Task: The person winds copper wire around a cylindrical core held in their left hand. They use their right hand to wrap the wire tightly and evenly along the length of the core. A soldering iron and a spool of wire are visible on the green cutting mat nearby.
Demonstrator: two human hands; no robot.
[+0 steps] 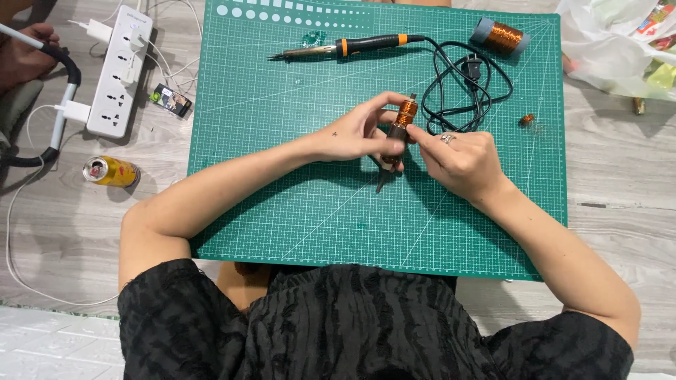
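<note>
A glossy copper-wire coil sits above a matt green rubbery cutting mat, with grey wood-grain floor at three o'clock.

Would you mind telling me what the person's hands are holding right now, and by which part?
Both hands hold a small copper wire coil: the left hand grips its dark lower stem, while the right hand pinches its side with the fingertips.

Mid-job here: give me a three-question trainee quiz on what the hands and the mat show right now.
1. True or false: both hands grip the copper-wound coil.
2. What lies at the mat's top edge? A) soldering iron B) hammer C) ruler
3. Fill in: the drink can lies on the person's ____ side, off the mat.

Key: 1 true, left hand and right hand; 2 A; 3 left.
</note>
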